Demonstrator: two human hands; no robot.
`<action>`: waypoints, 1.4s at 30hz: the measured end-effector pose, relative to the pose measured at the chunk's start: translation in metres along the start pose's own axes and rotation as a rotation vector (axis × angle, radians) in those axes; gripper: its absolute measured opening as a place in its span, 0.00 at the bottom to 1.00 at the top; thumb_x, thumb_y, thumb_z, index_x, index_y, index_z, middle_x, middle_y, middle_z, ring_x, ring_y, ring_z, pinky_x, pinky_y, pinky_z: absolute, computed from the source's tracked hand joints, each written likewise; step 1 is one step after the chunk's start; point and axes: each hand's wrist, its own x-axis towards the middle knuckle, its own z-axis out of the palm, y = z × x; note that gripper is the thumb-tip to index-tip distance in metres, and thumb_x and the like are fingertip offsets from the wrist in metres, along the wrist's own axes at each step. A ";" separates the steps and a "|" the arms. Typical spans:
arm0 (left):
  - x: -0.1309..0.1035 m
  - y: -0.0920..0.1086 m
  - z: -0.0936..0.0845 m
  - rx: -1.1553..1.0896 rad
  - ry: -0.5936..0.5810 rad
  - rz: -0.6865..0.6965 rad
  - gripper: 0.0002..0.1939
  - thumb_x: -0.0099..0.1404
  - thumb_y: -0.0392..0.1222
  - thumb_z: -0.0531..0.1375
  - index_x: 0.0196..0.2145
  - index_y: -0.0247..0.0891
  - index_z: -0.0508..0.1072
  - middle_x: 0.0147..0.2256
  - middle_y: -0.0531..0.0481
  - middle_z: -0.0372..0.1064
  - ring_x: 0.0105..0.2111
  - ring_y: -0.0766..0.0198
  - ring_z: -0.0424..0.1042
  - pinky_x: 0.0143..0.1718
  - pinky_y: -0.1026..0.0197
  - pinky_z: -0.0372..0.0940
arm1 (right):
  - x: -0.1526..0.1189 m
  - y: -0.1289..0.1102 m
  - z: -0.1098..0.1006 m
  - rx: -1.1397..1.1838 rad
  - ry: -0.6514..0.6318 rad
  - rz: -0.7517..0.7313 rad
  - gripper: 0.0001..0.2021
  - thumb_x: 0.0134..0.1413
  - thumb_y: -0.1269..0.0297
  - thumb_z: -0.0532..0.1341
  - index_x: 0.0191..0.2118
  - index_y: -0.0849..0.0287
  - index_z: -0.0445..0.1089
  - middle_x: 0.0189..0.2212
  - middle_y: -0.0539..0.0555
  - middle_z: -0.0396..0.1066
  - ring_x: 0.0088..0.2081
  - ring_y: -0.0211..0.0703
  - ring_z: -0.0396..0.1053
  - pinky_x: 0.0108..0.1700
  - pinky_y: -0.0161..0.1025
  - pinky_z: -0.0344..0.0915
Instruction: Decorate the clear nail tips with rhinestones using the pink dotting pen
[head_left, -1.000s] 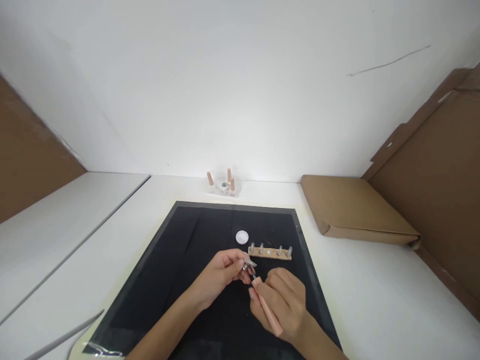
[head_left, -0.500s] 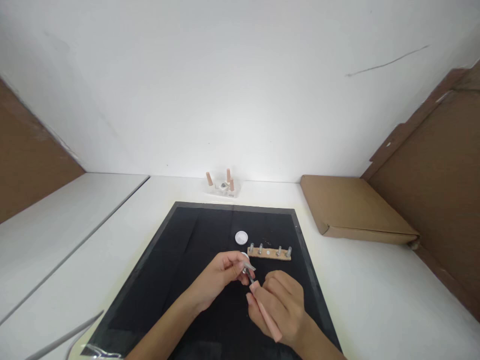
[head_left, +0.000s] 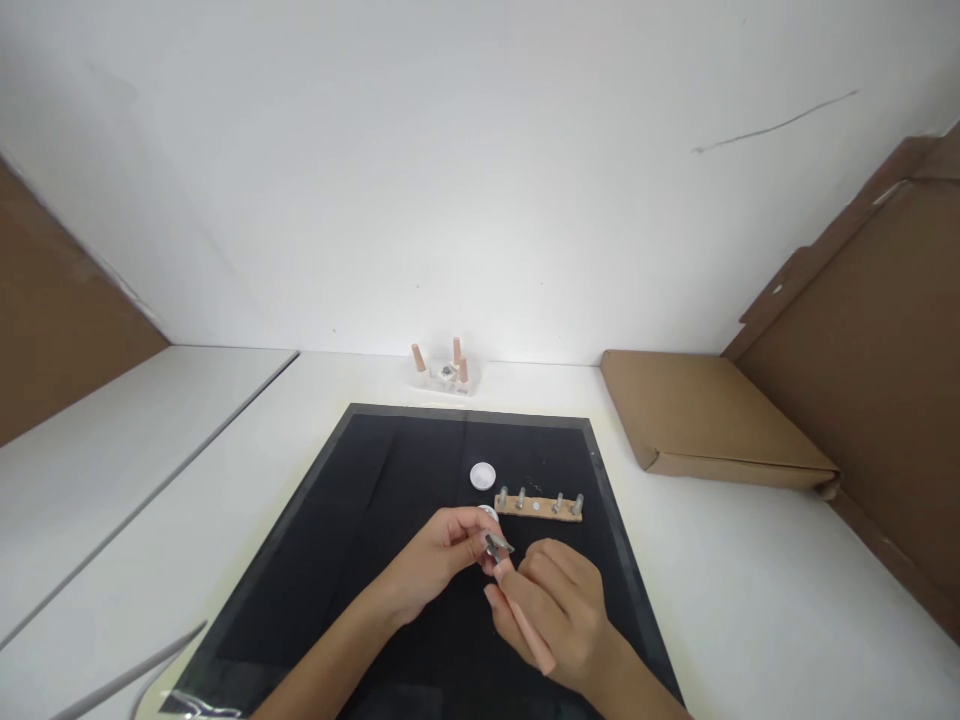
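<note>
Over the black mat, my left hand [head_left: 444, 560] pinches a small grey false nail [head_left: 501, 543] at its fingertips. My right hand [head_left: 559, 610] is closed round a pink-handled brush [head_left: 529, 630], its thin dark end against the nail; fingers partly hide the contact. Just past my left fingertips lies a white round piece [head_left: 489, 513], mostly covered by the hand. Beyond it sits a small white dish [head_left: 483, 476]. To the right, a cardboard strip [head_left: 538, 508] carries several upright greyish nail tips on small stands, with a white dot at its middle.
The black mat [head_left: 390, 480] lies on a white table. At the back, a clear holder [head_left: 442, 385] has several pink-capped pieces. A flat cardboard box [head_left: 720, 415] rests at the right, near a brown cardboard panel [head_left: 877, 380]. A grey stick-like piece [head_left: 135, 668] is at the front left.
The brush and my right hand have shifted slightly left and up. The nail in my left fingers has turned a little. Everything else stays put.
</note>
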 end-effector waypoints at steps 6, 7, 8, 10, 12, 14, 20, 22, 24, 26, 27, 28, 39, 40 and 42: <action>0.000 -0.002 -0.001 0.004 0.010 0.029 0.11 0.55 0.45 0.65 0.27 0.32 0.75 0.24 0.52 0.69 0.24 0.70 0.63 0.29 0.67 0.57 | -0.001 0.001 0.001 0.007 -0.011 0.003 0.03 0.52 0.75 0.58 0.33 0.65 0.67 0.17 0.51 0.65 0.20 0.38 0.59 0.21 0.37 0.57; 0.000 -0.002 -0.002 0.002 0.010 0.034 0.11 0.55 0.45 0.65 0.27 0.32 0.75 0.24 0.52 0.69 0.24 0.70 0.63 0.29 0.67 0.57 | -0.001 0.002 0.001 0.009 -0.010 0.004 0.03 0.51 0.75 0.58 0.33 0.65 0.67 0.18 0.51 0.65 0.20 0.38 0.59 0.21 0.37 0.57; 0.000 -0.003 -0.002 0.000 0.009 0.037 0.11 0.56 0.45 0.65 0.27 0.33 0.75 0.25 0.52 0.70 0.24 0.70 0.63 0.29 0.67 0.57 | -0.002 0.002 0.001 0.012 -0.008 0.003 0.03 0.50 0.76 0.58 0.33 0.66 0.67 0.18 0.51 0.65 0.20 0.38 0.59 0.21 0.37 0.57; 0.000 -0.004 -0.003 -0.001 0.007 0.042 0.11 0.56 0.45 0.64 0.28 0.33 0.75 0.25 0.51 0.70 0.24 0.70 0.63 0.29 0.67 0.57 | -0.003 0.002 0.001 0.020 0.005 -0.003 0.04 0.49 0.77 0.58 0.33 0.66 0.67 0.18 0.52 0.65 0.20 0.38 0.59 0.21 0.37 0.56; 0.000 -0.004 -0.004 0.001 0.008 0.050 0.11 0.57 0.45 0.64 0.28 0.33 0.76 0.25 0.51 0.70 0.24 0.71 0.63 0.29 0.66 0.57 | -0.003 0.001 0.001 0.031 0.016 -0.007 0.04 0.48 0.77 0.57 0.32 0.66 0.66 0.17 0.51 0.64 0.19 0.38 0.58 0.20 0.37 0.56; 0.000 -0.004 -0.004 0.004 0.010 0.051 0.11 0.57 0.45 0.64 0.28 0.33 0.76 0.25 0.51 0.70 0.24 0.71 0.63 0.29 0.67 0.57 | -0.002 0.001 -0.001 0.043 0.032 -0.010 0.04 0.48 0.77 0.57 0.31 0.65 0.66 0.16 0.50 0.63 0.19 0.38 0.58 0.20 0.37 0.56; -0.001 0.000 -0.001 -0.007 0.002 0.040 0.12 0.55 0.46 0.65 0.27 0.32 0.75 0.24 0.51 0.70 0.24 0.70 0.63 0.29 0.66 0.57 | 0.000 0.001 -0.001 0.025 0.004 -0.019 0.04 0.51 0.76 0.58 0.34 0.65 0.67 0.17 0.50 0.65 0.20 0.37 0.59 0.21 0.36 0.58; -0.001 0.000 0.000 -0.012 0.006 0.041 0.12 0.55 0.46 0.66 0.27 0.32 0.75 0.24 0.51 0.69 0.24 0.70 0.63 0.29 0.67 0.57 | 0.000 0.001 0.000 0.016 -0.006 -0.012 0.05 0.51 0.76 0.58 0.35 0.66 0.67 0.18 0.51 0.65 0.20 0.37 0.60 0.21 0.36 0.58; -0.001 0.000 0.000 -0.012 0.009 0.043 0.13 0.54 0.47 0.66 0.27 0.32 0.75 0.25 0.51 0.69 0.24 0.70 0.62 0.29 0.66 0.57 | -0.001 0.002 0.001 0.019 -0.009 -0.010 0.05 0.50 0.77 0.58 0.35 0.66 0.66 0.18 0.52 0.66 0.20 0.38 0.60 0.21 0.37 0.58; -0.001 0.000 0.000 -0.006 0.008 0.043 0.13 0.54 0.47 0.65 0.27 0.32 0.75 0.25 0.51 0.69 0.24 0.70 0.62 0.29 0.66 0.57 | -0.002 0.001 0.001 0.026 0.006 -0.008 0.05 0.49 0.77 0.57 0.34 0.66 0.66 0.18 0.51 0.65 0.20 0.38 0.59 0.20 0.37 0.58; -0.001 0.000 0.000 -0.001 0.007 0.043 0.13 0.54 0.47 0.65 0.27 0.32 0.75 0.25 0.51 0.69 0.24 0.70 0.62 0.29 0.66 0.57 | -0.003 0.001 0.001 0.028 0.016 -0.006 0.05 0.48 0.77 0.57 0.33 0.65 0.66 0.17 0.51 0.64 0.20 0.38 0.59 0.20 0.37 0.57; -0.001 0.000 0.000 0.004 0.007 0.044 0.13 0.54 0.47 0.65 0.27 0.32 0.75 0.25 0.51 0.69 0.24 0.70 0.62 0.29 0.66 0.57 | -0.003 0.001 0.001 0.032 0.024 -0.007 0.05 0.47 0.78 0.57 0.32 0.65 0.66 0.17 0.51 0.64 0.19 0.38 0.58 0.20 0.37 0.57; -0.001 -0.002 -0.002 0.024 0.007 0.054 0.14 0.55 0.48 0.65 0.27 0.32 0.75 0.25 0.50 0.69 0.24 0.69 0.62 0.28 0.65 0.56 | 0.004 -0.001 -0.002 0.029 0.037 -0.026 0.06 0.45 0.80 0.57 0.32 0.65 0.66 0.16 0.50 0.63 0.19 0.37 0.58 0.20 0.36 0.56; -0.001 -0.002 -0.002 0.026 0.007 0.056 0.14 0.54 0.48 0.65 0.26 0.32 0.75 0.25 0.51 0.69 0.24 0.70 0.62 0.28 0.65 0.56 | 0.004 -0.001 -0.002 0.034 0.041 -0.021 0.07 0.45 0.80 0.56 0.31 0.64 0.66 0.16 0.50 0.62 0.19 0.37 0.57 0.20 0.36 0.56; 0.000 -0.002 -0.002 0.035 0.010 0.057 0.14 0.54 0.48 0.65 0.26 0.32 0.75 0.25 0.51 0.69 0.23 0.70 0.62 0.28 0.65 0.56 | 0.003 -0.001 -0.003 0.053 0.054 -0.013 0.07 0.44 0.80 0.55 0.29 0.63 0.65 0.15 0.48 0.60 0.18 0.37 0.55 0.19 0.36 0.54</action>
